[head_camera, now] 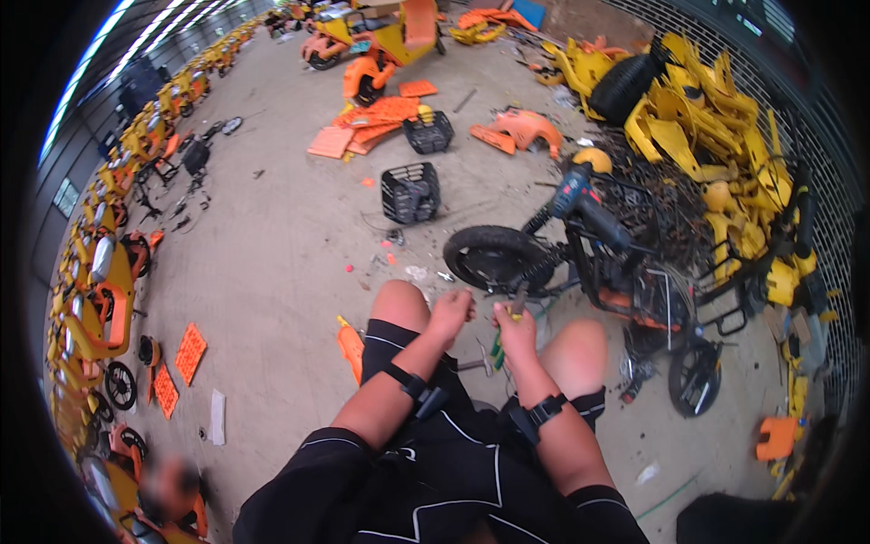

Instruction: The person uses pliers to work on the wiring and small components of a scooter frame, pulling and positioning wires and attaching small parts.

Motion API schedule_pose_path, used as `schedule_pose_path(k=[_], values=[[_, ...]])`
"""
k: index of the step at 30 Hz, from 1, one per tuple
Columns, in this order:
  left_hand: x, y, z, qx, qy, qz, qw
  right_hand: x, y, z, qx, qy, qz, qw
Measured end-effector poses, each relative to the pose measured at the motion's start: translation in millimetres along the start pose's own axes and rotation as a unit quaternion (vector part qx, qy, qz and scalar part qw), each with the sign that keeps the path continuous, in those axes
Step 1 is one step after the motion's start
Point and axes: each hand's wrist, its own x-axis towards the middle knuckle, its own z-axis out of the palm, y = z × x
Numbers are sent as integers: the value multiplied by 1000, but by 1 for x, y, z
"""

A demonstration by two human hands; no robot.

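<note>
My right hand (518,330) is closed around a hand tool with green and yellow handles (499,348), its metal end pointing up; it looks like pliers. To its left is my left hand (454,311), fingers curled; whether it holds something small cannot be told. Just beyond both hands lies a stripped electric scooter frame (598,285) on its side, with a black-tyred wheel (499,257) nearest to them. A blue cordless power tool (590,207) rests on the frame. Below and between my hands, a hammer (484,360) shows on the floor.
Two black plastic baskets (410,193) (429,132) and orange panels (377,119) lie ahead. Yellow body panels (680,136) are heaped at the right beside dark metal scrap (635,197). A loose wheel (694,381) lies right of my knee. Scooters (102,299) line the left side, with a person (168,486) at lower left.
</note>
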Motion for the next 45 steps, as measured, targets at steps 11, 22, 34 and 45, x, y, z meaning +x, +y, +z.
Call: schedule_pose_path(k=[11,22,34,45], values=[[-38,64,-7,-209,-159,25,965,2,0,-1,-26,1,7,1000],[-97,145,-9,-265,-202,172,927,4,12,0,-69,-8,19,997],[-108,203,7,-260,-266,219,902,31,40,-49,-101,76,6,992],[-136,279,31,92,-301,418,852,38,57,-107,-178,159,1,971]])
